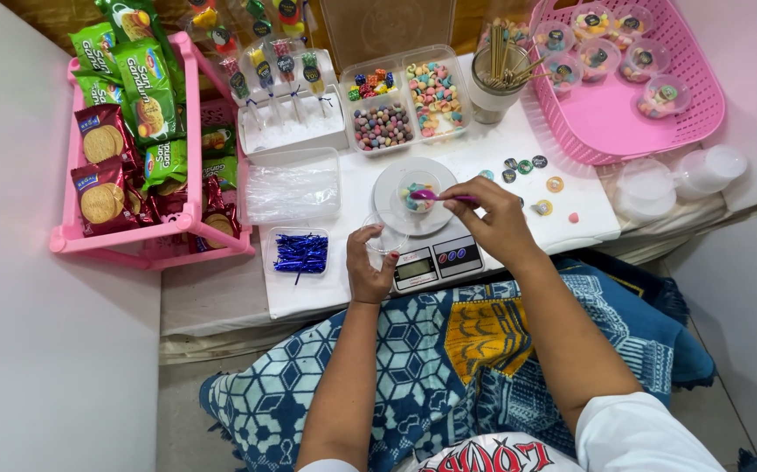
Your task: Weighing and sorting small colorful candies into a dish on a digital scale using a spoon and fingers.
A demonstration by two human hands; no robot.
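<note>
A low white table (308, 301) bore everything, and the small digital kitchen scale (435, 260) near its front edge serves as the landmark here; its round white platform carried a small clear plastic cup (415, 196) partly filled with pastel candies, pink, yellow and blue, glossy and pebble-shaped. Far left of the scale stood a pink plastic rack (125, 240) stacked with shiny biscuit packets in green and red; far right and behind it lay a pink lattice basket (697, 114) holding filled, lidded cups. Directly behind the scale sat a clear divided tray (404, 100) of mixed coloured sweets; beside that tray, a cup of thin wooden sticks (502, 74). Left of the scale lay a flat clear tub (293, 188) of transparent wrappers, and in front of that a little tub of metallic blue twist ties (300, 253). Just right of the scale, small round stickers (527, 166) were scattered on the tabletop.

The right hand (494, 218) was closed narrowly round a pink spoon (435, 197), its bowl over the cup on the scale; the left hand (369, 267) pinched a round clear lid (387, 236) at the scale's left edge, fingers curled about its rim.
</note>
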